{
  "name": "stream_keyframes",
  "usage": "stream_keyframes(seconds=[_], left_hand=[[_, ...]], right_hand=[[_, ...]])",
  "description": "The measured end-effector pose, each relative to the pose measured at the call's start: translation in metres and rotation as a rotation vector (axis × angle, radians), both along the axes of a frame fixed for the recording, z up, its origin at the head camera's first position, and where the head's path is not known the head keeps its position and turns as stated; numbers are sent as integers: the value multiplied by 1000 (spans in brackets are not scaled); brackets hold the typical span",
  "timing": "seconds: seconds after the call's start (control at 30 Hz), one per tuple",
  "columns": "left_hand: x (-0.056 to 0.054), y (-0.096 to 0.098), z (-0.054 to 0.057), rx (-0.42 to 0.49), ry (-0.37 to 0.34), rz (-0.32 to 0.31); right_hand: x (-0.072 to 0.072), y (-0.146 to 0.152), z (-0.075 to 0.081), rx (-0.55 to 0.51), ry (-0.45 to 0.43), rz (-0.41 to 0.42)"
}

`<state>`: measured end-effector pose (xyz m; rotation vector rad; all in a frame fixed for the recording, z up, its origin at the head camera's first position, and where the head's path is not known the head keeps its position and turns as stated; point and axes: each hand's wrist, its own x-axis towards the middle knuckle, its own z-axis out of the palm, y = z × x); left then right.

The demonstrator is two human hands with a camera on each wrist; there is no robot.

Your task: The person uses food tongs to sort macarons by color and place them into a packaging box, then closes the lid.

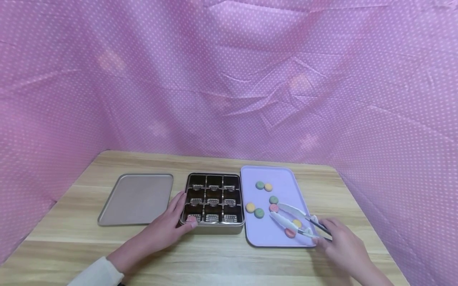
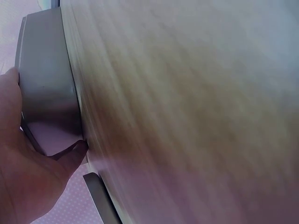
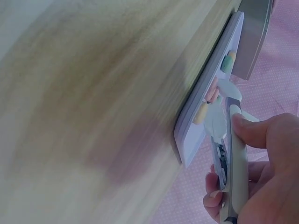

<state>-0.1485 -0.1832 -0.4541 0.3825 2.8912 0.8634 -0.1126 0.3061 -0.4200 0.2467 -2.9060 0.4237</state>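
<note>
My left hand [image 1: 164, 230] grips the near left corner of a metal box [image 1: 219, 230], thumb at the front wall and fingers along the left side. The box has a dark insert with several compartments; a pink macaron [image 1: 191, 219] lies in the near left one. My right hand [image 1: 345, 246] holds tongs [image 3: 238, 168] with white tips, spread apart over a lilac tray [image 1: 286, 178]. A pink macaron [image 1: 273, 208] lies close by the tips, touching a green macaron [image 1: 273, 200]. Beneath the tongs are a yellow macaron [image 1: 297, 223] and another pink macaron [image 1: 290, 233], partly covered.
Left of the box, a flat grey-beige lid [image 1: 139, 198] with a raised rim lies on the wooden table [image 1: 200, 262]. More green and yellow macarons [image 1: 259, 213] sit along the tray's left and far parts. Pink dotted cloth [image 1: 229, 79] hangs behind and at both sides.
</note>
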Motion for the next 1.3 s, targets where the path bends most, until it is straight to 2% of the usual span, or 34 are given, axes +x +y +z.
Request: stream_keyframes(seconds=[0.43,0.77,1.3], left_hand=[[0,0,-1,-1,-6,3],[-1,0,-2,0,-10,4],[0,0,-2,5,-4,8]], right_hand=[[-4,-2,2,13,18,0],[-9,-3,5,34,-10,9],[-8,-3,3,26,1,9]])
